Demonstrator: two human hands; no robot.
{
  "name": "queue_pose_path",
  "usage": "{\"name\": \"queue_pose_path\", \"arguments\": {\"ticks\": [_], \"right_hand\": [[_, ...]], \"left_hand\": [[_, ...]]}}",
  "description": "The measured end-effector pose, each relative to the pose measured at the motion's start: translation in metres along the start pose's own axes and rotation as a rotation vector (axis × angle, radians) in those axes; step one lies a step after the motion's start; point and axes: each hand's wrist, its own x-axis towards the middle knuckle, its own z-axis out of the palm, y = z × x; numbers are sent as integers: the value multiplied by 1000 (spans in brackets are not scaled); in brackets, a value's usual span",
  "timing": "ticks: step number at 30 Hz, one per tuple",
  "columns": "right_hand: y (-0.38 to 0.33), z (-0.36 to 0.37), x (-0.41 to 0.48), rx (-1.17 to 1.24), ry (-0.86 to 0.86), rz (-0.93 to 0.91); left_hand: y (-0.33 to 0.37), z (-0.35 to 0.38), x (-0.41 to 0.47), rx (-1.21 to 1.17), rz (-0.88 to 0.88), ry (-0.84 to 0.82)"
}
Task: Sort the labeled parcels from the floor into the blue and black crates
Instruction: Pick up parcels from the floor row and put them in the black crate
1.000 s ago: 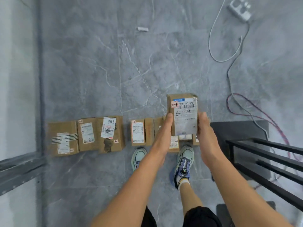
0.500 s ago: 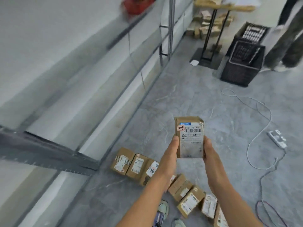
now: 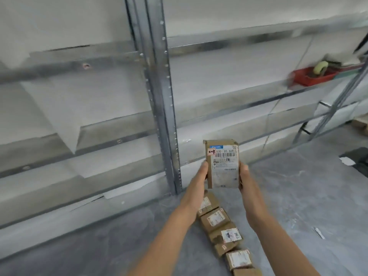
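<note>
A: Which step is this?

B: Reading, I'd say. The small brown cardboard parcel with a white printed label (image 3: 222, 165) is held upright in the air at chest level, label facing the camera, above the row of other brown labelled parcels (image 3: 218, 219) on the grey stone floor (image 3: 298, 196).

A: And the grip?

B: Both sides clamped: the left hand (image 3: 200, 176) holds the parcel's left edge and the right hand (image 3: 246, 179) holds its right edge.

A: Where does it go?

B: I can't tell yet. Neither of the blue and black crates is in view (only the bare metal shelving rack (image 3: 163, 96) and a red plastic tray (image 3: 310, 76) on a shelf far right). The next move probably calls for settling which crate the label code belongs to, turning to find it, then lowering the parcel in. One hand would likely do.
</note>
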Motion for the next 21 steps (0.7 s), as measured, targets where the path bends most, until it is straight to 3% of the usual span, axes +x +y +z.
{"name": "queue_pose_path", "arguments": {"ticks": [7, 13, 21], "right_hand": [[-19, 190, -45, -90, -342, -34], [-13, 362, -129, -128, -642, -93], [-1, 544, -240, -185, -958, -46]], "left_hand": [[-6, -178, -104, -86, 71, 341], [-51, -330, -206, -187, 72, 614], [-92, -469, -344, -340, 98, 911]]}}
